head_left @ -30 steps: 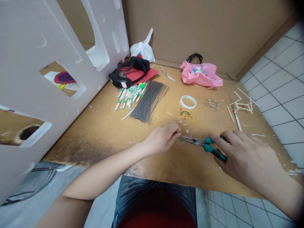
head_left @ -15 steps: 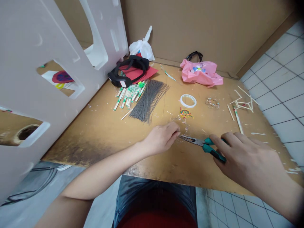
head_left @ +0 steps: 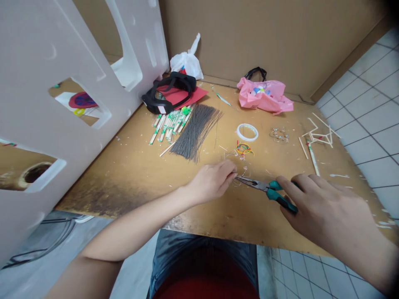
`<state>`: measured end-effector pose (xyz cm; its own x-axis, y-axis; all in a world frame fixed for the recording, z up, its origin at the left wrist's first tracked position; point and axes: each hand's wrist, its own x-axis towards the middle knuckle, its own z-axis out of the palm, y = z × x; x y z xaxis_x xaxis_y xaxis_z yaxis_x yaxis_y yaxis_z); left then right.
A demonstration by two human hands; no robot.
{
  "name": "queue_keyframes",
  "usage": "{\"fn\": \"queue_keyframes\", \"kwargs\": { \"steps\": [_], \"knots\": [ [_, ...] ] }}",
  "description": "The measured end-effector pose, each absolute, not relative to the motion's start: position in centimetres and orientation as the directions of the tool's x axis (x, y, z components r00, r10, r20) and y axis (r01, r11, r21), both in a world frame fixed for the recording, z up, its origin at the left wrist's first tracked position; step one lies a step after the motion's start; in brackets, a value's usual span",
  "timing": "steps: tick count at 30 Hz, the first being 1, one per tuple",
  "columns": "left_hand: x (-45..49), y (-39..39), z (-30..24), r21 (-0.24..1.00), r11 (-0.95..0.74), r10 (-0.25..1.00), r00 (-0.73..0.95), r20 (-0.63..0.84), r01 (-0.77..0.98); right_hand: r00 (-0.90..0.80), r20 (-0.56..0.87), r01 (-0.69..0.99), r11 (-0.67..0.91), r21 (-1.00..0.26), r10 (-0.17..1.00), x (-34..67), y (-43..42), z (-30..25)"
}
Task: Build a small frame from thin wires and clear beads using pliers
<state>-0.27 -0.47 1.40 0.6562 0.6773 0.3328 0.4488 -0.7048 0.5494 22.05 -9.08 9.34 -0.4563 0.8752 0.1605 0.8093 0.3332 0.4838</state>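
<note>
- Front edge: the tabletop [head_left: 212, 222] ended just ahead of the person's lap [head_left: 174, 257]. Both forearms passed over this edge.
- Left limit: a white panel [head_left: 31, 108] with cut-outs stood along the left side.
- Rear limit: a brown board [head_left: 264, 37] rose behind the bags.
- Right limit: the side edge ran next to white tiles [head_left: 374, 162].
- Open room: a bare strip extended from beneath the hands to the front edge. A second bare area lay left of the left hand, reaching toward the panel.
- Nearest items beyond the hands: the bands [head_left: 245, 149] lay just past the wire, with the tape [head_left: 247, 140] behind them. The rods [head_left: 195, 135] lay to the left, beside the chopsticks [head_left: 168, 128].
- Right-side items: a wire loop [head_left: 279, 135] lay beyond the pliers; the stick frame [head_left: 321, 137] lay near the side edge.
- Left hand [head_left: 220, 178]: entered from lower left, elbow bent, back of the hand upward. Thumb and forefinger were pressed together on the wire [head_left: 245, 168]; the exact grip point was too small to see.
- Right hand [head_left: 324, 201]: entered from lower right, knuckles upward, fingers wrapped around the handles of the pliers [head_left: 260, 185].
- Pliers: positioned between the hands, nose directed left, tip at the left fingertips. Whether the jaws clamped the wire could not be determined.
- Wire: thin, beaded, looped around and beyond the left fingertips.
</note>
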Motion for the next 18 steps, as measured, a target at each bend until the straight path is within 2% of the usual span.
{"fn": "queue_keyframes", "kwargs": {
  "steps": [9,18],
  "knots": [
    [-0.30,-0.48,1.47,0.542,-0.709,0.674,0.661,0.331,0.451,-0.458,0.186,0.801,0.313,0.510,0.869,21.64,-9.51,9.39],
    [-0.30,-0.60,1.46,0.524,-0.728,0.653,0.680,0.334,0.442,-0.440,0.146,0.790,0.304,0.532,0.886,21.74,-9.50,9.63]
  ]
}}
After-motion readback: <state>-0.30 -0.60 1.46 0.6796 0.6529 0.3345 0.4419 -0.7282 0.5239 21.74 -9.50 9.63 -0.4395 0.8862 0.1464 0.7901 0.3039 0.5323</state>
